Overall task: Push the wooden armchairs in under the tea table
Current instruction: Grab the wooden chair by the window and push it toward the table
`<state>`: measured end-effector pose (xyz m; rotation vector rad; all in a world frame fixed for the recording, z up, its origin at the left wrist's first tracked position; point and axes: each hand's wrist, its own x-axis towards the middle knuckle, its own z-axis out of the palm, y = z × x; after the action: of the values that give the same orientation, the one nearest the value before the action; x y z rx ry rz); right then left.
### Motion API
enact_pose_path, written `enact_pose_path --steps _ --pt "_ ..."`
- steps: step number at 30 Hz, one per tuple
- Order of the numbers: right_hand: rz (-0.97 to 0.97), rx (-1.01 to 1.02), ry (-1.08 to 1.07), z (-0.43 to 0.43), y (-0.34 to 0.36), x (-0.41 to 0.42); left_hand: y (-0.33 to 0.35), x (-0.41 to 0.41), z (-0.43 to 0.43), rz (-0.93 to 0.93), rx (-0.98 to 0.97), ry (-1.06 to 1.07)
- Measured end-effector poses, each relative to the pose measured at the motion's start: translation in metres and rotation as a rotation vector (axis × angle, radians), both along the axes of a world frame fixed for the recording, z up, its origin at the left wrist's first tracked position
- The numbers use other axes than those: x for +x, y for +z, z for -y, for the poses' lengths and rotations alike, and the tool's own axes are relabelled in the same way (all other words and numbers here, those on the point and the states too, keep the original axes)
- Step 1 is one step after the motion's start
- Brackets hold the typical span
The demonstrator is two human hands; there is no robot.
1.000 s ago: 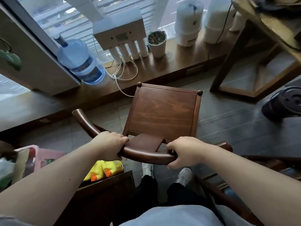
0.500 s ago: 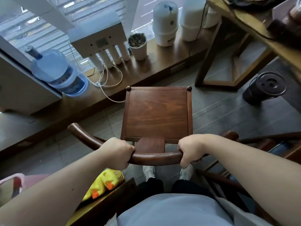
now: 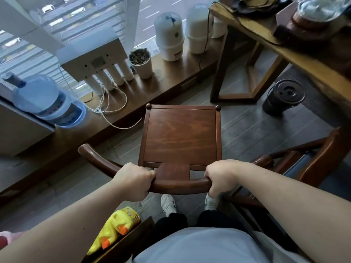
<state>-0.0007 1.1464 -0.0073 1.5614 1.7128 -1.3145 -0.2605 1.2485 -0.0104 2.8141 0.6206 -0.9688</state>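
Observation:
A dark wooden armchair (image 3: 181, 135) with a square seat stands in front of me on the grey floor. My left hand (image 3: 133, 180) and my right hand (image 3: 221, 175) both grip its curved back rail, one on each side of the centre splat. The tea table (image 3: 296, 59), a thick light-wood slab on an angled frame, stands at the upper right, apart from the chair. A second wooden armchair (image 3: 311, 162) sits at the right edge, partly hidden by my right arm.
A low wooden sill (image 3: 167, 80) ahead carries a water jug (image 3: 47, 99), a filter unit (image 3: 95, 59), a small plant pot (image 3: 141, 62), white tanks (image 3: 169, 33) and loose cables. A dark round bin (image 3: 283, 96) stands by the table leg. A yellow toy (image 3: 114, 228) lies at lower left.
The chair has swung clockwise, so its seat now points more squarely ahead. The view has turned right, bringing more of the tea table and the dark bin into sight. Both hands kept their grip.

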Motion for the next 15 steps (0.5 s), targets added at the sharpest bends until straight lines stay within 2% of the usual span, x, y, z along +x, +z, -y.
enact_pose_path --steps 15 --pt "-0.034 0.019 -0.273 0.041 0.002 0.054 0.007 0.098 -0.027 0.012 0.027 -0.26"
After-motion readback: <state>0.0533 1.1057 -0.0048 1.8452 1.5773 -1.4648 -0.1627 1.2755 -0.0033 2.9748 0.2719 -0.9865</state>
